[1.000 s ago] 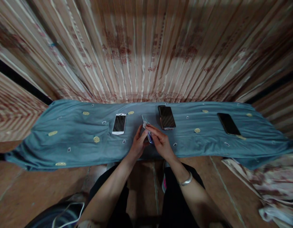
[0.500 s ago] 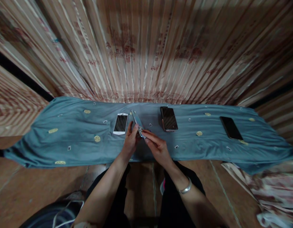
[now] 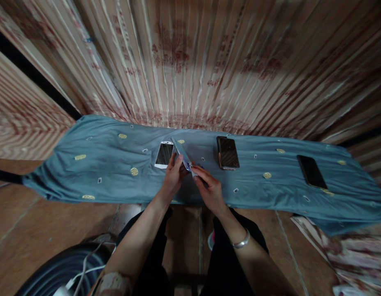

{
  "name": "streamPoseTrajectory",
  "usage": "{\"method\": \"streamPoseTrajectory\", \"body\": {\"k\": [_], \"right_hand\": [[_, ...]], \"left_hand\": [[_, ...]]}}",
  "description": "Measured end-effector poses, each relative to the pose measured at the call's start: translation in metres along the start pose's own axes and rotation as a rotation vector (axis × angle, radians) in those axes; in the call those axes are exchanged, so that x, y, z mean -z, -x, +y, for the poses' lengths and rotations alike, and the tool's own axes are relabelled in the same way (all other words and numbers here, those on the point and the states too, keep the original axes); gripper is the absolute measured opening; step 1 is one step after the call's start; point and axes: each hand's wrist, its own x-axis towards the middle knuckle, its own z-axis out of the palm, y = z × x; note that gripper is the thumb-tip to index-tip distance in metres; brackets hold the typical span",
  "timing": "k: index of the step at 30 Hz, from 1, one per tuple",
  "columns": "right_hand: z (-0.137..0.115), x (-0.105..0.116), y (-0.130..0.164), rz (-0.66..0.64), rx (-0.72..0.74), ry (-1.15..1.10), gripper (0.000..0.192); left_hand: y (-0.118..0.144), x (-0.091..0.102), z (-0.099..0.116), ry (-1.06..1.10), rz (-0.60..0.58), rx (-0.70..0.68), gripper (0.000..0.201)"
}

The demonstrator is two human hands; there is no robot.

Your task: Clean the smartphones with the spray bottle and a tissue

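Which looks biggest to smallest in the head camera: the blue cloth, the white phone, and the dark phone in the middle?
1. blue cloth, by far the biggest.
2. dark phone in the middle.
3. white phone, partly hidden by the left hand.
The two phones look close in size, so that order is unsure.

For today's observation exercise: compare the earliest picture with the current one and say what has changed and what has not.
The slim phone held by the left hand and right hand swung its far end leftward, toward the white phone; both hands keep hold. The white phone, the dark phone and the black phone stayed flat on the blue cloth.
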Motion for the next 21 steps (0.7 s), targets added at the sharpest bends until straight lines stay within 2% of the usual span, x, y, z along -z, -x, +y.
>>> {"method": "streamPoseTrajectory", "body": {"k": [10,17,21], "right_hand": [[0.02,-0.007,0.003,0.03,-0.054,0.025,0.033],[0.024,-0.008,0.001,0.084,-0.057,0.014,0.031],[0.026,-0.006,-0.002,0.092,-0.053,0.025,0.032]], "left_hand": [[0.003,0.003,0.008,0.043,-0.03,0.015,0.064],[0.003,0.004,0.005,0.016,-0.067,0.03,0.057],[0.005,0.003,0.001,-0.002,-0.075,0.066,0.063]]}}
